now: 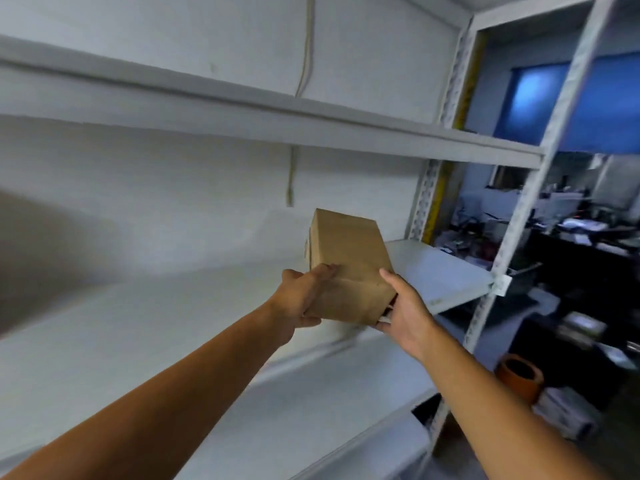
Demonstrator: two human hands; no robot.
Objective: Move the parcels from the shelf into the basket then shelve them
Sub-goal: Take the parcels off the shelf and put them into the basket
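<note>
Hands steady one brown parcel point(346, 265) over the middle shelf point(440, 271) of a white rack. The left hand point(301, 299) cups its near left corner, fingers curled beneath, and the right hand point(403, 306) clasps the right edge, probably to keep it level. No other parcel is seen on the shelves, and no basket is in view.

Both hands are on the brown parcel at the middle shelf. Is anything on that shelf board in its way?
Nothing visible. The left hand and right hand hold the brown parcel over the white shelf board, and the board's surface around and behind the parcel shows no other item.
</note>
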